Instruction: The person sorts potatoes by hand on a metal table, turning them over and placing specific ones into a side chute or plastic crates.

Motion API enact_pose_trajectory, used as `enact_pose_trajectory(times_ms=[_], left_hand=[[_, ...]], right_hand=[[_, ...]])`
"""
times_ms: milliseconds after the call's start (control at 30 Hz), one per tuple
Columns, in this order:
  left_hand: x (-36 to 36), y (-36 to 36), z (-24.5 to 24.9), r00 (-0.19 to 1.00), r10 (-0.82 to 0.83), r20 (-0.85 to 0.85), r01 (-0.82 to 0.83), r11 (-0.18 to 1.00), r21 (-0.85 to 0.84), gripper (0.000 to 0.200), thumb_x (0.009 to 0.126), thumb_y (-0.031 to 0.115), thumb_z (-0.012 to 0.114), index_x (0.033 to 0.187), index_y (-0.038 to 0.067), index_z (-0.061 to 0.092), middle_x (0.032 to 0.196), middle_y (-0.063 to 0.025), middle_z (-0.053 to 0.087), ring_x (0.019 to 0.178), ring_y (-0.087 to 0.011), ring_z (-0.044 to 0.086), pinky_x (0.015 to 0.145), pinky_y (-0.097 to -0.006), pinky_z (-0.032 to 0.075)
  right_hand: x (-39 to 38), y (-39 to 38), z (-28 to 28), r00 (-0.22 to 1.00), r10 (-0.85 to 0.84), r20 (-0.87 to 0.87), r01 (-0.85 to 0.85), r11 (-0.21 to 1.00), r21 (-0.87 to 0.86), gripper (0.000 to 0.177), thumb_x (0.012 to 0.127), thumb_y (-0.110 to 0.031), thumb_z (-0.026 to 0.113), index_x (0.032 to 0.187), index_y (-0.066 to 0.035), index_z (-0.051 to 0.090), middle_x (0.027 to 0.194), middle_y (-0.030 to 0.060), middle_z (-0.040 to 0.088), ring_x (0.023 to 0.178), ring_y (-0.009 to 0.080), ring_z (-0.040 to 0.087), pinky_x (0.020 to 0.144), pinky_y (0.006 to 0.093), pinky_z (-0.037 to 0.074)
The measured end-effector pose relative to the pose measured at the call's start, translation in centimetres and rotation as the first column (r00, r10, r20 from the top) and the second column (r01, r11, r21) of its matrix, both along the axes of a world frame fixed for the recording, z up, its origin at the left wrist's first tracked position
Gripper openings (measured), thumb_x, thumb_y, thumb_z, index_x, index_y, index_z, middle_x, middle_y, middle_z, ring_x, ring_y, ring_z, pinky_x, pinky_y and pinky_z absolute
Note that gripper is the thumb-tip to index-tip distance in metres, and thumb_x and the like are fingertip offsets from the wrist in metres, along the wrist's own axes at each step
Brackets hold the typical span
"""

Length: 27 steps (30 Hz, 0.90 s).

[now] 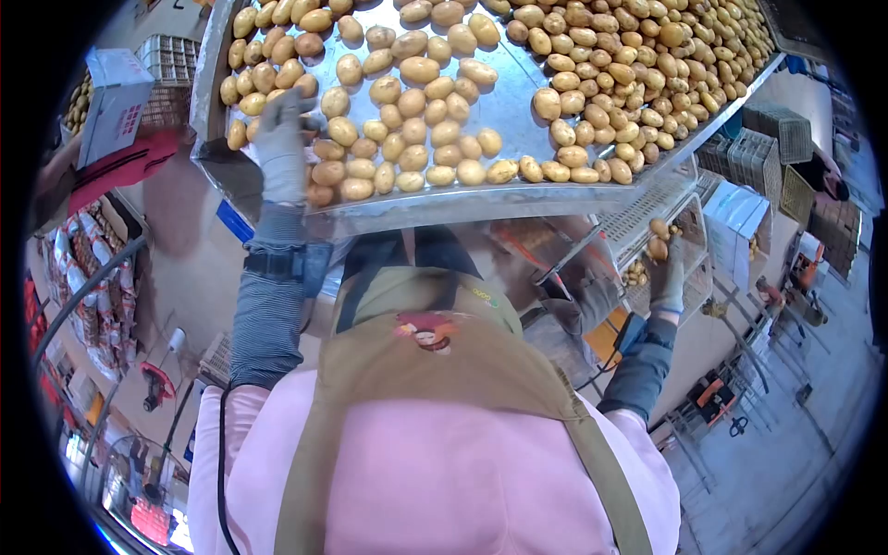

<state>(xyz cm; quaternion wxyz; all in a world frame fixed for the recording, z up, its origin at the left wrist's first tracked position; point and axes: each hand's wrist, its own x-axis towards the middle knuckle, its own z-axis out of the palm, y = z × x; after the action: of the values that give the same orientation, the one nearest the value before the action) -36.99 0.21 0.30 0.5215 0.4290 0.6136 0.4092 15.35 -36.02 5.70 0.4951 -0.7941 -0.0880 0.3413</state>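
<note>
Yellow-brown potatoes (419, 69) lie spread over a metal sorting table (398, 205) in front of me. My left hand (280, 139), in a pale glove, reaches over the table's left part among the potatoes there. Its fingers look stretched out and slightly blurred, and I see nothing gripped in them. Off the table's right side, my gloved right hand (672, 268) has a few potatoes (658, 248) at its fingers. Below it is a plastic crate (696, 268) with smaller-looking potatoes inside; part of the right hand's grip is hidden.
A dense heap of potatoes (647, 55) covers the table's right side. Stacked crates (751, 162) and a blue-white box (737, 222) stand at the right. At left are a white carton (116, 97), a person's red sleeve (129, 166) and printed bags (88, 277).
</note>
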Motion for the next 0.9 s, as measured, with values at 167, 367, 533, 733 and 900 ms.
enact_pose_trajectory(times_ms=[167,367,533,733,900], left_hand=[[-4.5,-5.1,-1.2,0.987,0.077,-0.141,-0.083,0.996,-0.034,0.024,0.102,0.013,0.059,0.120,-0.001,0.066,0.101,-0.0048,0.067,0.087,-0.0103,0.059,0.078,-0.0268,0.049],[-3.6,-12.9,-1.3,0.925,0.055,-0.376,-0.042,0.998,0.042,0.027,0.098,0.005,0.062,0.125,0.004,0.066,0.120,-0.0110,0.068,0.111,-0.0198,0.064,0.098,-0.0337,0.051],[0.6,-7.6,-2.4,0.530,-0.381,-0.758,0.607,0.795,0.025,0.038,0.095,0.017,0.061,0.132,0.009,0.061,0.118,-0.0164,0.068,0.107,-0.0327,0.067,0.091,-0.0417,0.054],[2.6,-3.6,-4.5,0.469,-0.620,-0.629,0.632,0.733,-0.252,0.045,0.096,0.020,0.056,0.138,0.006,0.052,0.113,-0.0209,0.068,0.103,-0.0393,0.067,0.087,-0.0471,0.054],[-2.1,-6.9,-3.2,0.972,-0.236,-0.017,0.237,0.970,0.047,0.033,0.101,0.020,0.053,0.127,0.002,0.064,0.112,-0.0116,0.070,0.101,-0.0264,0.067,0.091,-0.0359,0.053]], right_hand=[[-11.2,11.8,1.2,0.846,0.311,0.432,-0.322,0.945,-0.051,0.063,0.091,-0.015,0.072,0.147,0.000,0.046,0.147,0.0185,0.050,0.137,0.0344,0.045,0.113,0.0427,0.039],[-26.8,22.0,-5.2,0.201,0.888,0.414,-0.676,0.431,-0.598,0.088,0.073,-0.042,0.083,0.150,-0.021,0.047,0.153,0.0226,0.041,0.146,0.0403,0.033,0.117,0.0561,0.028],[-26.7,33.0,-8.4,0.175,0.571,0.802,-0.809,0.547,-0.213,0.046,0.085,-0.027,0.075,0.124,-0.007,0.062,0.139,0.0235,0.052,0.128,0.0437,0.050,0.103,0.0499,0.046],[-30.3,44.9,-9.9,-0.132,0.708,0.694,-0.601,0.499,-0.624,0.044,0.089,-0.042,0.063,0.130,-0.027,0.060,0.148,0.0144,0.044,0.135,0.0395,0.042,0.100,0.0767,0.031],[-31.7,31.4,-7.6,-0.299,0.679,0.670,-0.812,0.187,-0.553,0.064,0.085,-0.046,0.069,0.142,-0.019,0.055,0.156,0.0130,0.042,0.141,0.0431,0.038,0.114,0.0697,0.022]])
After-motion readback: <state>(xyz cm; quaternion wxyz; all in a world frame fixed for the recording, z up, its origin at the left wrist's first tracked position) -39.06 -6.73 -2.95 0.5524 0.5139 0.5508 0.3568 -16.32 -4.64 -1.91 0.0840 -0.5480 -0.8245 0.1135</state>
